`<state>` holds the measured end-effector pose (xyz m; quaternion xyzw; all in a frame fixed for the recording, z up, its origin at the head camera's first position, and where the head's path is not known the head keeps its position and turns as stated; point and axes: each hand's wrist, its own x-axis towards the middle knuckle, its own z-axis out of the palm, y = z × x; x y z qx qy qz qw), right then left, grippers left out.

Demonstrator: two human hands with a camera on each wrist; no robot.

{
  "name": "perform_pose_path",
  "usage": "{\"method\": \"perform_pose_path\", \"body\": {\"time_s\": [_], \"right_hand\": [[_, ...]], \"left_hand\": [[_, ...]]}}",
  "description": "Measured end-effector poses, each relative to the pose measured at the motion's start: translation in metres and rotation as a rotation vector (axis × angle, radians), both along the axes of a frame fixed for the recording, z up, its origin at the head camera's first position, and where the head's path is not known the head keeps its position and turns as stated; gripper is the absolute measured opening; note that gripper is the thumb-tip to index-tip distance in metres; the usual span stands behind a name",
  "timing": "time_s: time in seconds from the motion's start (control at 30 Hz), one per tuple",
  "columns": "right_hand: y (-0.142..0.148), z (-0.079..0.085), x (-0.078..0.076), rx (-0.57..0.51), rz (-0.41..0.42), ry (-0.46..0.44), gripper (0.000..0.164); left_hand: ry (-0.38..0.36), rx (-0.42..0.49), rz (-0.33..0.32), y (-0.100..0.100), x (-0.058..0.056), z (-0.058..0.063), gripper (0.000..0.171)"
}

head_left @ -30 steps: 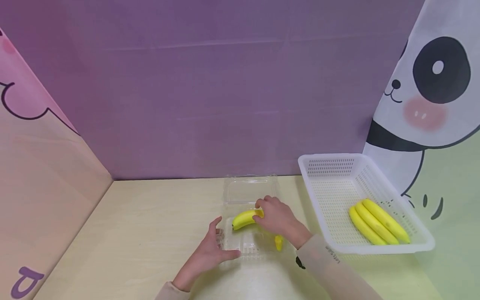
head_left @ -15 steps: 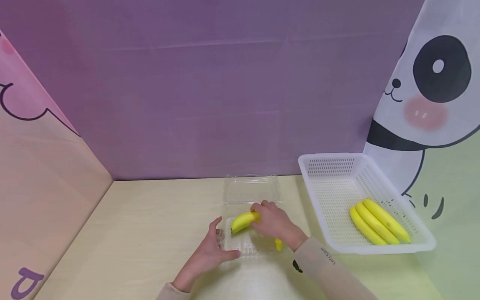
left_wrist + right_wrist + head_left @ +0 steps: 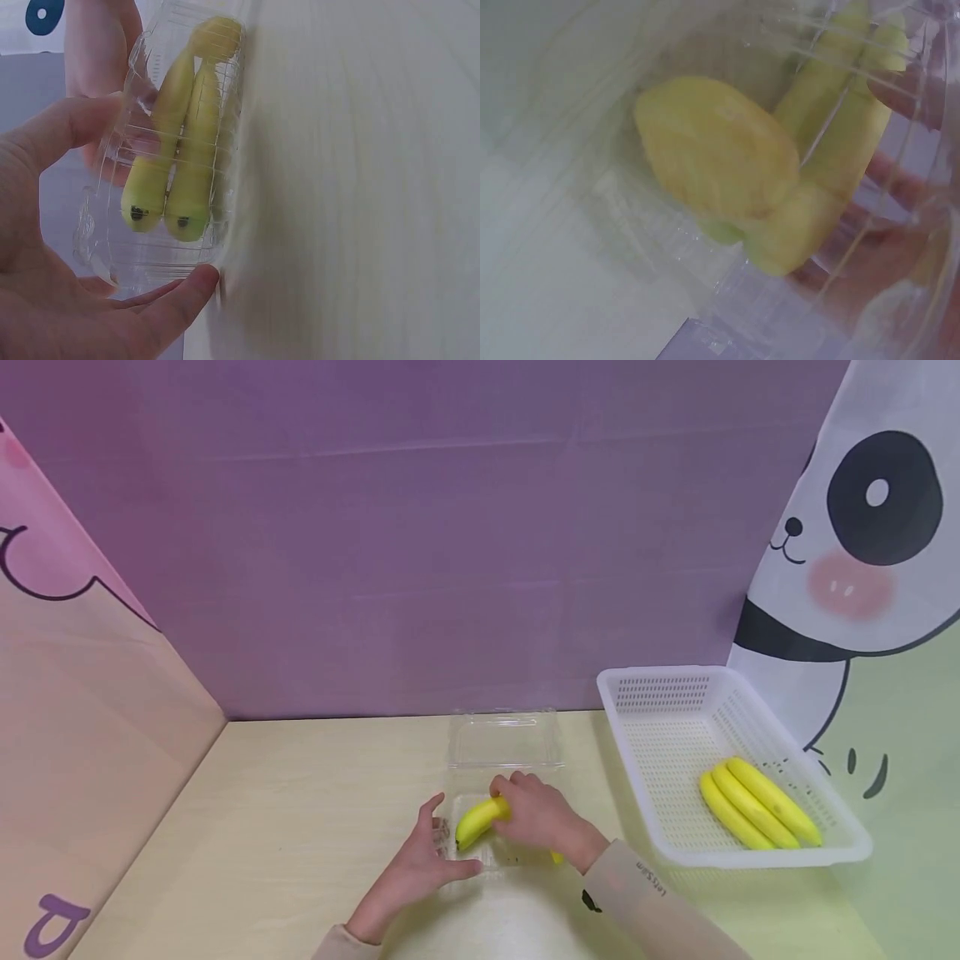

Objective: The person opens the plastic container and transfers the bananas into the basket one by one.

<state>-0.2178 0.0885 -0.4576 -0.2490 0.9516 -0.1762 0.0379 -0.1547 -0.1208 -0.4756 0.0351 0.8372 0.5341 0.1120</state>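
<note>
My left hand (image 3: 423, 860) holds the left side of a clear plastic clamshell box (image 3: 124, 259), thumb on the near side and fingers on the far side. Curled over a yellow banana bunch (image 3: 478, 823), my right hand (image 3: 538, 814) grips it inside the box's base. Two bananas (image 3: 191, 169) joined at the stem show through the plastic in the left wrist view, dark tips towards the left palm. A small yellow end (image 3: 557, 857) pokes out under the right wrist. Up close in the right wrist view, the yellow stem end (image 3: 712, 150) looks blurred.
The box's transparent lid (image 3: 504, 740) lies folded back behind the base. To the right stands a white perforated basket (image 3: 637, 777) with three bananas (image 3: 757, 806) at its near end. A purple backdrop (image 3: 450, 543) rises along the back edge of the pale wooden table (image 3: 322, 802).
My right hand has shifted the bananas a little left and towards me, further down in the box. The left hand and the basket have stayed put.
</note>
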Motion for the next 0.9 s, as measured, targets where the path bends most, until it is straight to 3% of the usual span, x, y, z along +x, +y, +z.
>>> {"method": "perform_pose_path", "body": {"time_s": [0.47,0.9], "right_hand": [[-0.0064,-0.0063,0.0083,0.045,0.073,0.121,0.032],[-0.0032,-0.0067,0.0083,0.043,0.063,0.207,0.032]], "left_hand": [[0.007,0.021,-0.004,0.0,-0.0002,0.0003,0.117],[-0.005,-0.007,-0.008,-0.0005,-0.0002,-0.0016,0.117]]}}
